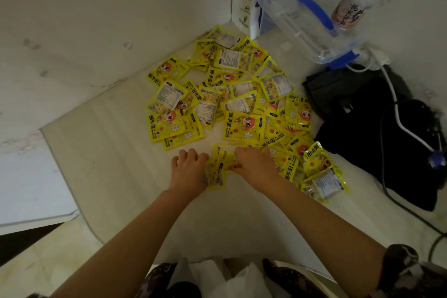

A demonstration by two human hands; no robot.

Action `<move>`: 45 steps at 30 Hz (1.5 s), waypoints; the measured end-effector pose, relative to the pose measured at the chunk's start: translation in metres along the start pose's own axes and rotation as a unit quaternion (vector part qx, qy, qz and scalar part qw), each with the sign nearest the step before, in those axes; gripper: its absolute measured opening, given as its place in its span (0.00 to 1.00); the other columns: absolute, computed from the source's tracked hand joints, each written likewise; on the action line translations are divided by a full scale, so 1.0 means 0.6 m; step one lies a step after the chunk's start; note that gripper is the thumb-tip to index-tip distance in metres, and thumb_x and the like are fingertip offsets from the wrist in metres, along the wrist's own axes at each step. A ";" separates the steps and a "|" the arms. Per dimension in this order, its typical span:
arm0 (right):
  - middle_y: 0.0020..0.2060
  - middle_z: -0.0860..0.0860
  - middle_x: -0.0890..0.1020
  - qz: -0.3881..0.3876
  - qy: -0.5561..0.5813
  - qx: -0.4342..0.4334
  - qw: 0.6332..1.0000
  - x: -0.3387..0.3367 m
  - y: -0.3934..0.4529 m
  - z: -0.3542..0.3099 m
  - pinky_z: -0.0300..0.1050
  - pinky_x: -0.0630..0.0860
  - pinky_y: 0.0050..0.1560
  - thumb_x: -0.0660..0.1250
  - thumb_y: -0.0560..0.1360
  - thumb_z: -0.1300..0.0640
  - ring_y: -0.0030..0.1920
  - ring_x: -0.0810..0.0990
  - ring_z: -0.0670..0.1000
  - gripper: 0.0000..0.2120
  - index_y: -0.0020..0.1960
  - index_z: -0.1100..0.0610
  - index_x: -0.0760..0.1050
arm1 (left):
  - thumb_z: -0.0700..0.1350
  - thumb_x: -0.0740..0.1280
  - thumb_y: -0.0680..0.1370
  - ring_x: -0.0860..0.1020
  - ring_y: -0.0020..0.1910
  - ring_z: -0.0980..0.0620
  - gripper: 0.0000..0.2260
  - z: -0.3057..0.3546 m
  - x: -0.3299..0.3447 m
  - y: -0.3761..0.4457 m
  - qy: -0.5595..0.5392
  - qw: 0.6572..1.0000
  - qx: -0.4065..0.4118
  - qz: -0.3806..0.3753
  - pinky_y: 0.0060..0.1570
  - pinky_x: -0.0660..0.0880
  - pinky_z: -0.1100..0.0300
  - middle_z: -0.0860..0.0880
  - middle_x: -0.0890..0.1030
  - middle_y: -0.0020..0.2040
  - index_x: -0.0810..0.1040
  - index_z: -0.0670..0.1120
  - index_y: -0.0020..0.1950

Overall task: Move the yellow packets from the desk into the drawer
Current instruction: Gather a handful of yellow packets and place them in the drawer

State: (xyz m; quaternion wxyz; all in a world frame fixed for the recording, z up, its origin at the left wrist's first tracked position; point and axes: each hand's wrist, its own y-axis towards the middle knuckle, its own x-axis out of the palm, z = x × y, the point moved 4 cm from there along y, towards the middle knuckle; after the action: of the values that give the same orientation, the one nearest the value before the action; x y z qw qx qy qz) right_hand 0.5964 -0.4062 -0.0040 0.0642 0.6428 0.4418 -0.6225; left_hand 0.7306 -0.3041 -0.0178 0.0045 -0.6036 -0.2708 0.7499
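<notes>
Several yellow packets (pixel 244 126) with a red-haired cartoon face lie spread in a loose heap over the white desk (pixel 116 164), reaching back to the wall corner. At the heap's near edge my left hand (pixel 188 167) and my right hand (pixel 256 164) come together over a small bunch of packets (pixel 217 172). Fingers of both hands are curled round that bunch, the left from its left side, the right from above. The drawer is not in view.
A clear plastic jug with blue handle (pixel 302 14) and a plastic bag stand at the back right. A black bag (pixel 377 113) with white and black cables lies right of the heap. The desk's left edge (pixel 63 164) drops to the floor.
</notes>
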 end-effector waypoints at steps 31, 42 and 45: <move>0.67 0.55 0.69 0.036 0.045 0.147 0.987 -0.015 -0.051 0.133 0.52 0.65 0.67 0.67 0.74 0.43 0.67 0.64 0.59 0.30 0.71 0.53 0.63 | 0.46 0.74 0.70 0.66 0.65 0.37 0.26 -0.159 -0.123 0.138 -0.078 0.994 -0.064 0.040 0.59 0.70 0.43 0.38 0.74 0.62 0.72 0.39 0.65; 0.66 0.56 0.71 0.058 0.041 0.176 0.982 -0.010 -0.044 0.130 0.51 0.65 0.66 0.70 0.73 0.48 0.67 0.65 0.58 0.34 0.72 0.55 0.59 | 0.45 0.76 0.67 0.74 0.58 0.36 0.30 -0.152 -0.118 0.106 -0.122 0.988 -0.077 0.048 0.54 0.74 0.42 0.40 0.70 0.63 0.69 0.41 0.66; 0.65 0.56 0.69 0.059 0.029 0.192 0.979 -0.014 -0.051 0.128 0.53 0.64 0.66 0.70 0.72 0.46 0.68 0.63 0.59 0.34 0.72 0.55 0.61 | 0.42 0.77 0.66 0.75 0.54 0.35 0.31 -0.149 -0.114 0.091 -0.156 0.982 -0.087 0.063 0.49 0.74 0.44 0.38 0.72 0.58 0.69 0.42 0.65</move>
State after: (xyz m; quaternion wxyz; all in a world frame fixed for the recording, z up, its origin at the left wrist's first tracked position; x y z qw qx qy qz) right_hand 0.5205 -0.4406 0.0010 -0.0373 0.6859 0.2768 -0.6719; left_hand 0.8481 -0.3379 0.0102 -0.1372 -0.4933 -0.2939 0.8071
